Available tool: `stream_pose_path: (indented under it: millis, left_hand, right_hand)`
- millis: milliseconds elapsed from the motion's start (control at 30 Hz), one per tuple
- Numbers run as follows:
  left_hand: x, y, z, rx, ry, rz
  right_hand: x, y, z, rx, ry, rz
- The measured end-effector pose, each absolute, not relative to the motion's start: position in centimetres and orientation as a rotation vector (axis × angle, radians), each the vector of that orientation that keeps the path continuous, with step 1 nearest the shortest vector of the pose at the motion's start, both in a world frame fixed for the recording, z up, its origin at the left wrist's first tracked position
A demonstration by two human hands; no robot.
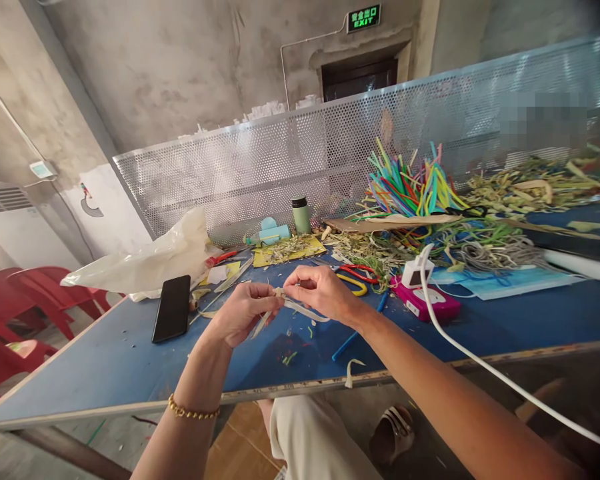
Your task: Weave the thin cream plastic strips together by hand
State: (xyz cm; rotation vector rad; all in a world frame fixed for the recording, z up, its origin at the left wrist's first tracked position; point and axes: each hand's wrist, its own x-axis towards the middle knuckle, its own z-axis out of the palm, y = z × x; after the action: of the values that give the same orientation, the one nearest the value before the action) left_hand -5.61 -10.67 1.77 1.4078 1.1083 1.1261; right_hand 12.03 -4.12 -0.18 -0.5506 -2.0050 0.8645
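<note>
My left hand [247,310] pinches a small pale bundle of dried husk strips [279,293] above the blue table. From the other side, the fingertips of my right hand [317,290] close on the same bundle. One pale strip [307,311] trails to the right under my right hand, and another hangs below my left fingers. How the strips are joined is too small to tell. Red-handled scissors [363,272] lie behind my right hand, with a yellow handle [353,285] beside them. A blue stick [344,347] rests on the table near my right forearm.
A black phone [173,309] and a plastic bag [175,250] lie left. Colourful pipe cleaners [413,183], a magenta power strip [425,298] with a white cable [455,357], and a blue mask [510,281] are on the right. A green bottle [301,215] stands before the perforated metal screen [220,173].
</note>
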Motion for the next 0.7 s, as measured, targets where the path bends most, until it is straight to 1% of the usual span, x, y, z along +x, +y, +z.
stream_pose_path:
  millis: [100, 233, 367, 700]
  left_hand:
    - [-5.85, -10.37, 1.34, 1.414, 1.134, 1.116]
    - [-6.19, -9.99, 0.91, 1.471, 1.184, 1.079]
    - [-6.26, -9.93, 0.96, 1.497, 1.202, 1.054]
    - [-5.78, -9.97, 1.37, 1.637, 1.332, 0.915]
  right_hand:
    - [11.94, -4.1, -0.17, -0.541, -1.992, 0.812]
    - [11.88, -4.44, -0.12, -0.61, -1.997, 1.03]
    - [11.79, -4.34, -0.43, -0.591, -2.012, 1.136]
    - [11.9, -4.1, -0.83, -0.528, -2.111, 1.147]
